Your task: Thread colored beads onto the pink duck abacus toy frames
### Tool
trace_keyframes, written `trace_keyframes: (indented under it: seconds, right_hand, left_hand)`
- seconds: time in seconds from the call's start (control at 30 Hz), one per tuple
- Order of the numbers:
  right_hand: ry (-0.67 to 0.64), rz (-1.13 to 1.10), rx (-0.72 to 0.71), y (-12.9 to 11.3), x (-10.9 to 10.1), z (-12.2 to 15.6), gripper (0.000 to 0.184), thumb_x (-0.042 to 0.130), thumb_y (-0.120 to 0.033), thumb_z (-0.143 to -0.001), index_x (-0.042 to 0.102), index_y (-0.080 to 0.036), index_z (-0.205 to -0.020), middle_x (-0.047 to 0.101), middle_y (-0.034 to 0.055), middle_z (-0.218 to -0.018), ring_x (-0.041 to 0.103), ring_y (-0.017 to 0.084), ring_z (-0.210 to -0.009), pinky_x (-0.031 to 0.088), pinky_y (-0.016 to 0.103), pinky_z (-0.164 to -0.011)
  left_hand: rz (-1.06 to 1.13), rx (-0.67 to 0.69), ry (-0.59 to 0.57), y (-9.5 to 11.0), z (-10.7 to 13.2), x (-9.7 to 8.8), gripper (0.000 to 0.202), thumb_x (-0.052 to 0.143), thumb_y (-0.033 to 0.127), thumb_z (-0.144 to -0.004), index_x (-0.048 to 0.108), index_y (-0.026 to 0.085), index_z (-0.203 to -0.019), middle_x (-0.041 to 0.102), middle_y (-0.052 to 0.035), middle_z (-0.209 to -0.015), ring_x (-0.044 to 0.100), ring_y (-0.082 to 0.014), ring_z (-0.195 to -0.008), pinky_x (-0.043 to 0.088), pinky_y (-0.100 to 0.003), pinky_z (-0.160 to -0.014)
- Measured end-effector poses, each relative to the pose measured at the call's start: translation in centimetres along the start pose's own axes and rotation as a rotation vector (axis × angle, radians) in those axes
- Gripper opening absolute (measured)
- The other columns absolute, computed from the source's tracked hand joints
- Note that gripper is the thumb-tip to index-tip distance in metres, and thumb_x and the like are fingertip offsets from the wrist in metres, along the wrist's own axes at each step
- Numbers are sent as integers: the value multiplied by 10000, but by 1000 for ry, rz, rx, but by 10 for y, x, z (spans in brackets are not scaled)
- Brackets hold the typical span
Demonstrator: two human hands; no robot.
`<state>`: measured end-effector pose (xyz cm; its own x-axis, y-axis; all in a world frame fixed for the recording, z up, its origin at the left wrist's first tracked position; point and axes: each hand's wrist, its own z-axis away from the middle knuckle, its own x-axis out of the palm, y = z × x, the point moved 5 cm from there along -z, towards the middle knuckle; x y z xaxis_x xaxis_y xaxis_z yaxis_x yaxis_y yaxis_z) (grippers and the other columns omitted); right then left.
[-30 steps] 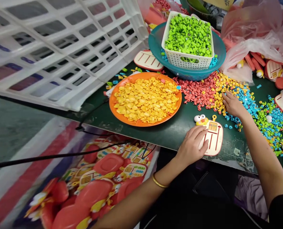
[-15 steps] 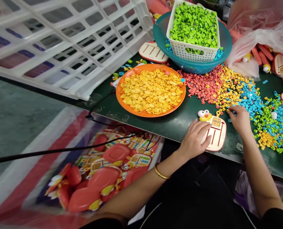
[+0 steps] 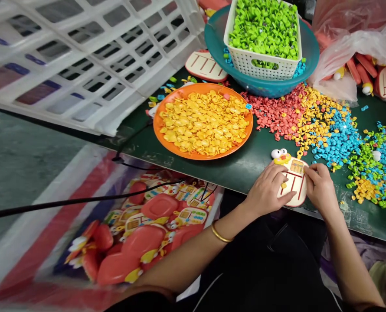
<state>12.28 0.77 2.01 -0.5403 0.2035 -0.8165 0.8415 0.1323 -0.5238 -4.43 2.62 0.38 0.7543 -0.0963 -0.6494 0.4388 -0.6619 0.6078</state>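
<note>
A cream toy board [image 3: 297,184] with red grooves, a small picture panel and a duck face [image 3: 280,156] with bulging eyes lies near the table's front edge. My left hand [image 3: 267,190] grips its left side, thumb stretched across the lower part. Beside those fingers sits a small yellow bead-like piece [image 3: 283,185] on the board. At the board's upper right edge, my right hand [image 3: 319,186] has thumb and fingers pinched together; whatever they hold is hidden. Loose small pieces in red [image 3: 279,115], yellow [image 3: 315,119] and blue [image 3: 338,136] are heaped beyond the board.
An orange plate [image 3: 157,130] of yellow pieces stands left of my hands. Behind it, a white basket [image 3: 261,67] of green pieces sits in a teal basin [image 3: 312,56]. A white crate [image 3: 111,125] leans at left. Below, red-backed toys [image 3: 142,245] fill a striped bag.
My right hand has moved from the loose pieces down and left to the board's right edge. A small yellow piece now shows beside my left fingers, which are more bent.
</note>
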Motion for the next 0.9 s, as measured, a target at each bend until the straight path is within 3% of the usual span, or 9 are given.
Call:
trace_keyframes:
  seconds: [0.1, 0.2, 0.3, 0.37, 0.43, 0.53, 0.63, 0.73, 0.9]
  right_hand:
    - [-55, -42, -65, -7, 3, 10, 320, 436, -214, -943, 736, -258, -1048, 656, 100, -991, 615, 234, -950, 534, 377, -828]
    - [3, -106, -30, -2, 6, -10, 297, 451, -243, -944, 740, -266, -1009, 700, 82, -977, 647, 225, -924, 536, 374, -830]
    - [142, -19, 122, 19, 6, -54, 231, 530, -298, -901, 745, -217, -927, 725, 108, -929, 650, 254, -859, 526, 412, -816]
    - [130, 39, 157, 30, 6, -78, 223, 543, -280, -870, 748, -191, -864, 737, 123, -891, 651, 270, -845, 515, 426, -816]
    - [104, 27, 160, 35, 1, -87, 219, 549, -275, -855, 748, -190, -821, 747, 115, -870, 655, 265, -833, 510, 422, -820]
    - [100, -129, 231, 35, -13, -68, 207, 605, -356, -847, 751, -209, -844, 754, 76, -872, 655, 232, -767, 522, 384, -764]
    - [21, -268, 272, 27, -14, -35, 220, 630, -393, -856, 760, -219, -890, 739, 55, -875, 654, 210, -755, 526, 345, -710]
    - [39, -183, 183, 17, -8, -17, 244, 570, -354, -906, 774, -229, -954, 683, 64, -880, 635, 203, -787, 528, 346, -729]
    - [95, -115, 83, 14, 1, -18, 283, 507, -311, -945, 763, -240, -1045, 627, 73, -918, 616, 207, -861, 531, 364, -787]
  left_hand:
    - [17, -20, 13, 0, -1, 1, 244, 671, 411, -861, 551, 201, -892, 612, -97, -1030, 589, -273, -1090, 471, -492, -1056]
    - [-2, -49, -25, -1, -3, 2, 232, 670, 412, -853, 569, 204, -845, 603, -86, -987, 585, -269, -1042, 485, -463, -1006]
    - [-58, -42, -75, 1, -4, 1, 308, 657, 417, -867, 634, 196, -1081, 621, -118, -1161, 572, -286, -1110, 466, -463, -995]
    - [-108, 27, -124, 6, -4, 1, 394, 602, 381, -918, 589, 239, -1286, 583, -110, -1358, 533, -301, -1227, 397, -512, -1056]
    - [-141, 98, -175, 11, -5, 3, 407, 532, 327, -967, 539, 302, -1373, 554, -59, -1448, 484, -301, -1317, 288, -577, -1124]
    - [-137, 106, -198, 12, -7, 4, 399, 487, 287, -978, 547, 303, -1373, 608, -46, -1397, 492, -286, -1319, 196, -603, -1167]
    - [-123, 52, -157, 9, -8, 5, 407, 500, 303, -949, 573, 226, -1343, 639, -98, -1314, 544, -283, -1233, 263, -553, -1155]
    - [-114, -4, -77, 5, -7, 4, 387, 540, 363, -915, 611, 158, -1235, 641, -138, -1210, 564, -294, -1154, 365, -504, -1094]
    - [-100, -52, -21, 1, -4, 2, 267, 584, 397, -889, 604, 149, -986, 626, -139, -1070, 556, -296, -1069, 457, -442, -960]
